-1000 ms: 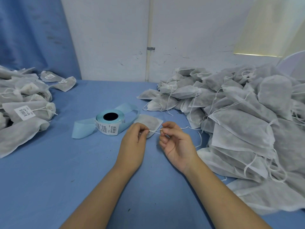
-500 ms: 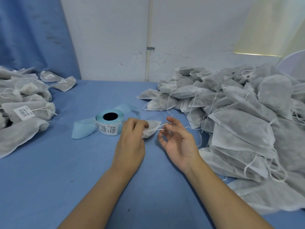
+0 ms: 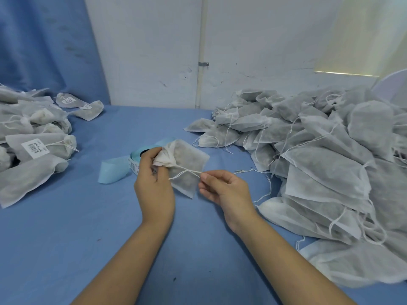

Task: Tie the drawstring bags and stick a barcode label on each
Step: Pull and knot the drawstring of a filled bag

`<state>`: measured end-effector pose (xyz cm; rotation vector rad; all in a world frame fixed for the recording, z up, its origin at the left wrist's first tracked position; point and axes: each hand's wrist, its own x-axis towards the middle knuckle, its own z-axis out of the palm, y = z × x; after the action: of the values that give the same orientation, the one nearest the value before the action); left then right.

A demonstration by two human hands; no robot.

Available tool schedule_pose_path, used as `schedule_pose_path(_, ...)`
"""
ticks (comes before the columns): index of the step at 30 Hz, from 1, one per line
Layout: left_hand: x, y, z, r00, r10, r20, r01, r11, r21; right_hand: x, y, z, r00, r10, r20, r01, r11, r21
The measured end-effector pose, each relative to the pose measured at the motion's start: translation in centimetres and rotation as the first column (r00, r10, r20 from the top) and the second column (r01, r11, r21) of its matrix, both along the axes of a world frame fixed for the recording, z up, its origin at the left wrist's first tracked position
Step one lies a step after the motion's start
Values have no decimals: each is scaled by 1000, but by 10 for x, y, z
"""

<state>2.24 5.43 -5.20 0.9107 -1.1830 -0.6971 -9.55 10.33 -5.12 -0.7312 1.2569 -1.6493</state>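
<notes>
crosswise, bag (image 3: 189,158) neck leftward

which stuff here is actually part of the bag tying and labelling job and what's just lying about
Part of the job: bag being tied, gripped by the left hand; its drawstring, pinched by the right hand; label roll; untied bags heaped on the right; labelled bags on the left.
Just there: blue curtain; wall pipe; white round object at far right.

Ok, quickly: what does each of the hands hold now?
Left hand: grips the bag at its gathered neck.
Right hand: pinches the drawstring.
</notes>
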Motion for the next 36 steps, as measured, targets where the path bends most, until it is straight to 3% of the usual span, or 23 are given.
schedule_pose_path(3, 0, 0, 1, 999, -34, -24, 35, 999, 20, -3, -1, -2, 1000, -25, 14, 25, 999, 25)
schedule_pose_path(10, -4, 4, 1, 985, -166, -51, 169, 984, 63, -4, 0, 5, 973, 64, 220, -60, 998, -28)
schedule_pose_path(13, -7, 5, 2, 953, -240, -183, 263, 958, 111, -5, 1, 8, 970, 66, 235, -63, 998, -21)
schedule_pose_path(19, -11, 4, 11, 803, -316, -505, 469, 858, 209, -7, 0, 7, 966, 64, 251, -57, 998, -37)
schedule_pose_path(20, -13, 5, 11, 816, -307, -490, 463, 854, 237, -7, 0, 6, 967, 67, 247, -58, 997, -41)
schedule_pose_path(24, -18, 8, 9, 946, -271, -177, 308, 920, 241, -5, 0, 5, 969, 86, 233, -73, 995, -61)
schedule_pose_path(27, -16, 8, 8, 964, -230, -135, 255, 944, 211, -4, 0, 4, 975, 86, 207, -75, 995, -59)
schedule_pose_path(29, -15, 7, 8, 957, -226, -184, 266, 935, 233, -3, 0, 4, 973, 96, 210, -84, 994, -68)
schedule_pose_path(31, -14, 6, 8, 903, -240, -356, 352, 889, 294, -2, -1, 3, 965, 129, 228, -110, 990, -92)
schedule_pose_path(33, -13, 4, 9, 793, -285, -538, 503, 805, 315, -1, 0, 3, 954, 178, 240, -152, 981, -120)
schedule_pose_path(36, -9, 4, 12, 664, -373, -648, 658, 704, 268, 2, 0, 1, 960, 203, 193, -185, 977, -107)
